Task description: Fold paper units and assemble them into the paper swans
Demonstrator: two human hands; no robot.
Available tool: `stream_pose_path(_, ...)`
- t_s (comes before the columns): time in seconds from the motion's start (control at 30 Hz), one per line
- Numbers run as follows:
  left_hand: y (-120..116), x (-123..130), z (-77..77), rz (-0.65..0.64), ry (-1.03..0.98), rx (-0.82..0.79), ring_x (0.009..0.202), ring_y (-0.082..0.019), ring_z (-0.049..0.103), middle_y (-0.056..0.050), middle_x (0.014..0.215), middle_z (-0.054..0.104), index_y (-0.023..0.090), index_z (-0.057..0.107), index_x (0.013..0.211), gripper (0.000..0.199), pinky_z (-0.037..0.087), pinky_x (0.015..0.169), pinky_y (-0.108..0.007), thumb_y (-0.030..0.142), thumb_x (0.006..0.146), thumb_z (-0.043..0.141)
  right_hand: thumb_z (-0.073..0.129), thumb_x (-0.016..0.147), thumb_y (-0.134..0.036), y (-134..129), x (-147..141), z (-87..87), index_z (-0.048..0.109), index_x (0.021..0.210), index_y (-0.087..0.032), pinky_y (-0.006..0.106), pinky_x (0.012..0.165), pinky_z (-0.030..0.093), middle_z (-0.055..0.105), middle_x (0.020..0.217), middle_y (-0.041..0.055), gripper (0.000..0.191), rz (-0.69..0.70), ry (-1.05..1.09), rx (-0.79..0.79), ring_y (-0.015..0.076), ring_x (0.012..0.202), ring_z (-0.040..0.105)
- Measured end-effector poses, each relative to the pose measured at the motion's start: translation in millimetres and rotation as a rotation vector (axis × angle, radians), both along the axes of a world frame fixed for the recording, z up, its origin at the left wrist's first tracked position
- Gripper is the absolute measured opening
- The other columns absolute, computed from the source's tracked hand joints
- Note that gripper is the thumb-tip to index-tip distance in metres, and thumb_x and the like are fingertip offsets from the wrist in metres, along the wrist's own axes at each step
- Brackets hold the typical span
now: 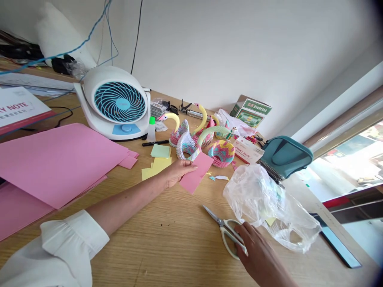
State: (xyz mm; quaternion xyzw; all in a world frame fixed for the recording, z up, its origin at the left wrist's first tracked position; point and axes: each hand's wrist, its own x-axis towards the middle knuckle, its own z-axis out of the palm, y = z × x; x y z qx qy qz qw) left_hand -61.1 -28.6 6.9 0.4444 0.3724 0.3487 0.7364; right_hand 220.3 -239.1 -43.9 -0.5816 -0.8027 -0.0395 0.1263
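My left hand (179, 173) pinches a small sheet of pink paper (196, 171) above the wooden desk (167, 243), just in front of several folded-paper swans (187, 137). Yellow paper pieces (157, 167) lie beside that hand. My right hand (257, 251) is at the lower right, its fingers over the cream handles of a pair of scissors (229, 235). The steel blades point up and left. A crumpled clear plastic bag (266, 205) lies just beyond the scissors, and a white cuff (74, 235) covers my left forearm.
Large pink card sheets (54, 163) cover the desk's left side. Behind them stand a white desk fan (115, 103) and a green-capped glue bottle (151, 129). A sticky note box (248, 150), teal pouch (285, 157) and cardboard box (250, 111) sit at the back right.
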Motion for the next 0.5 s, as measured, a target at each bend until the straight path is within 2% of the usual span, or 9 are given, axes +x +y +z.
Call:
stream_pose_path(0.13,0.0,-0.3,0.5,0.001,0.017,0.012,0.065,-0.012,0.056,-0.003,0.073,0.070,0.011,0.071,0.084,0.040,0.038,0.062,-0.024,0.038,0.060,0.088,0.053,0.073,-0.012,6.7,-5.2,19.1,0.063,0.111,-0.026,0.037,0.080,0.058,0.071,0.103,0.0083,0.042,0.012,0.105,-0.095,0.0258,0.094,0.070)
stream_pose_path(0.2,0.5,-0.7,0.8,0.004,0.021,0.019,0.064,-0.011,0.055,-0.002,0.072,0.070,0.011,0.071,0.084,0.038,0.037,0.061,-0.023,0.037,0.061,0.087,0.055,0.074,-0.014,10.0,-6.1,32.1,0.066,0.099,-0.027,0.034,0.076,0.056,0.072,0.093,0.0046,0.030,0.002,0.199,-0.286,0.0232,0.086,0.069)
stream_pose_path(0.27,1.1,-1.0,0.5,0.014,0.022,0.025,0.061,-0.010,0.053,-0.001,0.068,0.068,0.012,0.071,0.082,0.035,0.034,0.058,-0.022,0.037,0.063,0.086,0.056,0.078,-0.018,12.5,-5.8,43.1,0.065,0.086,-0.026,0.029,0.069,0.054,0.069,0.081,0.0015,0.014,0.006,0.347,-0.543,0.0194,0.075,0.066)
stream_pose_path(0.33,1.8,-1.1,-0.6,0.025,0.019,0.029,0.058,-0.009,0.051,0.000,0.066,0.066,0.012,0.070,0.080,0.034,0.032,0.057,-0.022,0.037,0.063,0.086,0.058,0.084,-0.028,13.9,-5.8,48.4,0.064,0.084,-0.025,0.028,0.066,0.052,0.067,0.079,0.0023,0.008,0.033,0.563,-0.729,0.0186,0.071,0.063)
stream_pose_path(0.4,2.5,-0.7,-2.4,0.027,0.013,0.028,0.057,-0.009,0.051,0.000,0.067,0.067,0.011,0.070,0.080,0.036,0.032,0.057,-0.022,0.039,0.062,0.086,0.059,0.087,-0.045,15.4,-7.7,46.1,0.065,0.088,-0.023,0.031,0.066,0.051,0.066,0.082,0.0054,0.023,0.083,0.803,-0.834,0.0204,0.073,0.062)
stream_pose_path(0.5,3.3,0.2,-4.8,0.021,0.003,0.022,0.057,-0.009,0.053,0.000,0.068,0.067,0.012,0.071,0.081,0.040,0.034,0.057,-0.023,0.042,0.060,0.086,0.059,0.079,-0.069,21.2,-16.4,31.1,0.063,0.099,-0.024,0.034,0.067,0.049,0.063,0.087,0.0075,0.049,0.183,1.112,-0.885,0.0226,0.076,0.058)
